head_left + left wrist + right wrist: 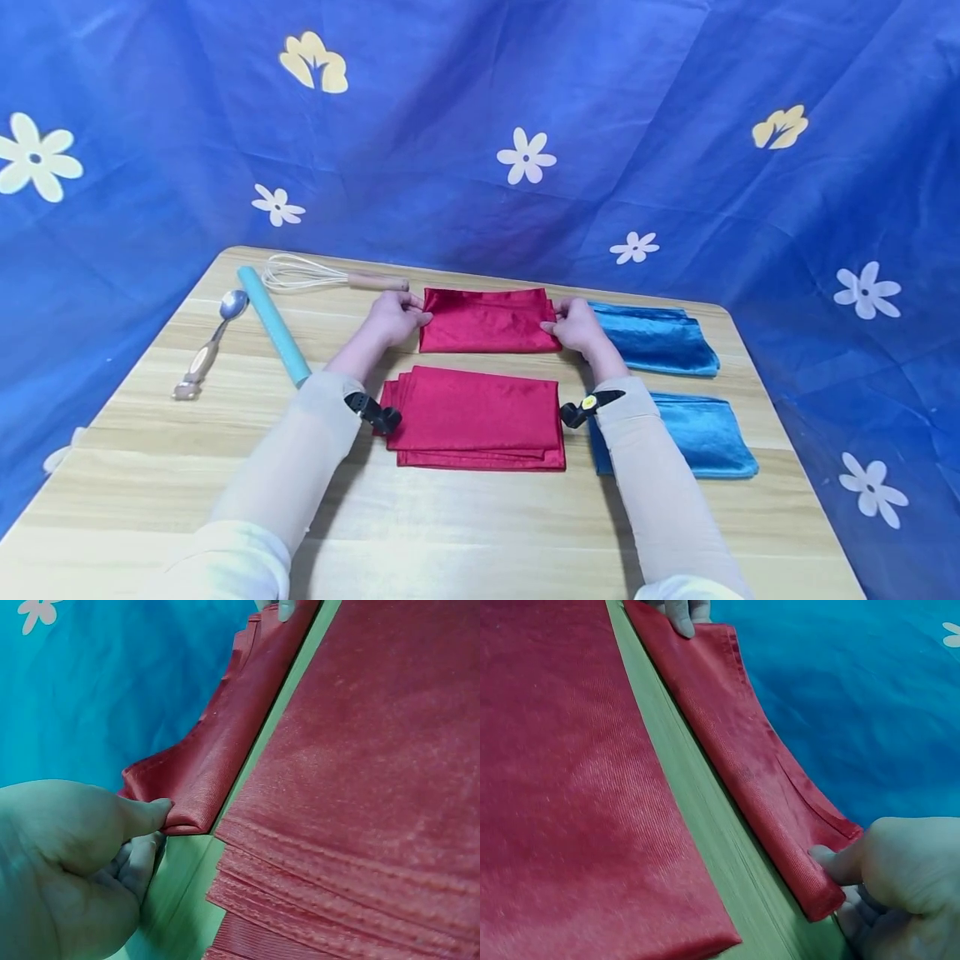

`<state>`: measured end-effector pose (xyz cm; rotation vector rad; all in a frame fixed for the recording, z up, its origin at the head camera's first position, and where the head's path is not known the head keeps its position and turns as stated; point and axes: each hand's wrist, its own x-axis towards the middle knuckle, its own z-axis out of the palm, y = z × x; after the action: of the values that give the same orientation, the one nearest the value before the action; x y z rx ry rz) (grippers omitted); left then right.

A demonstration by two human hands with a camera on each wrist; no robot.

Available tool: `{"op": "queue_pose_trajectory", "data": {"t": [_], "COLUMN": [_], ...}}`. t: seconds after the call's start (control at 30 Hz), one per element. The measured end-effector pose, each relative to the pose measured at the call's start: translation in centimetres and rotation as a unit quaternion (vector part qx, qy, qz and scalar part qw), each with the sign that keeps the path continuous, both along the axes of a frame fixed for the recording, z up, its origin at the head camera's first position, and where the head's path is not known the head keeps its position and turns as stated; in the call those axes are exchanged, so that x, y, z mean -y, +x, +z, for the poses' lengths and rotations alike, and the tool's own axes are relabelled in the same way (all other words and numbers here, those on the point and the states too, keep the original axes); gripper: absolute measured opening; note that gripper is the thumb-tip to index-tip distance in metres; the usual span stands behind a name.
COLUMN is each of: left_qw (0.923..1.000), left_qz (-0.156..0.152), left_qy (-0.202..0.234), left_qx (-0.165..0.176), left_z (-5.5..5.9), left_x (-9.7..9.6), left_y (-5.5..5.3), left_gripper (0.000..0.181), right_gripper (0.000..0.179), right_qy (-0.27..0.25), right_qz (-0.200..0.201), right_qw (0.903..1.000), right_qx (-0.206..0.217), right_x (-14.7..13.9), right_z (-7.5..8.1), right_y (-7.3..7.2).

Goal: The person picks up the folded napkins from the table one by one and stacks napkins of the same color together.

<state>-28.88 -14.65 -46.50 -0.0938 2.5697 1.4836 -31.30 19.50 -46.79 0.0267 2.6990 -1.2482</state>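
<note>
A folded red cloth (487, 322) lies toward the back of the table, with a hand at each end. My left hand (396, 317) pinches its left edge, the thumb on top and the fingers beneath, as the left wrist view shows. At the right edge my right hand (576, 325) pinches the same cloth; its thumb presses on the fabric in the right wrist view. The cloth's far edge lifts a little between the hands. Nearer, a second folded red cloth (480, 417) lies flat between my forearms, its layers fanned at the left side.
Two folded blue cloths, a far one (656, 337) and a near one (705, 437), lie on the right. To the left are a whisk (300, 273), a teal rolling-pin-like rod (273, 325) and a spoon (210, 350). A blue flowered curtain (450, 125) hangs behind the wooden table (465, 533).
</note>
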Motion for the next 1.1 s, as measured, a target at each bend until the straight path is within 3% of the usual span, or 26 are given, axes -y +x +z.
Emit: {"op": "queue_pose_trajectory", "data": {"t": [0.23,0.33,0.53,0.63,0.83,1.0,1.1], "left_qw": [0.9998,0.9996,0.9996,0.9997,0.9992,0.9989,0.9989], "left_qz": [-0.02,-0.028,-0.024,-0.023,-0.032,-0.039,-0.04], "left_qy": [-0.004,-0.009,-0.009,-0.009,-0.014,-0.015,-0.009], "left_qx": [0.001,0.002,0.006,0.009,0.02,0.022,0.023], "left_z": [0.2,0.5,0.6,0.5,0.5,0.7,0.8], "left_x": [0.1,0.0,-0.1,0.1,0.4,0.6,0.4], "left_y": [-0.2,-0.3,-0.3,-0.3,-0.6,-0.6,-0.7], "left_gripper": [0.028,0.026,0.023,0.023,0.023,0.022,0.022], "right_gripper": [0.024,0.028,0.055,0.049,0.035,0.047,0.056], "right_qy": [0.015,-0.018,-0.081,-0.093,-0.108,-0.159,-0.162], "right_qz": [0.027,0.025,0.042,0.053,0.044,0.021,0.008], "right_qw": [0.9991,0.9995,0.9952,0.9929,0.9911,0.9828,0.981], "right_qx": [-0.027,-0.012,0.034,0.053,0.064,0.092,0.106], "right_x": [0.0,-0.3,-0.5,-0.4,-0.5,-0.5,-0.7], "right_z": [0.5,0.7,1.0,1.3,1.8,1.8,1.8], "right_y": [0.3,0.2,-0.2,-0.2,-0.1,-0.2,-0.3]}}
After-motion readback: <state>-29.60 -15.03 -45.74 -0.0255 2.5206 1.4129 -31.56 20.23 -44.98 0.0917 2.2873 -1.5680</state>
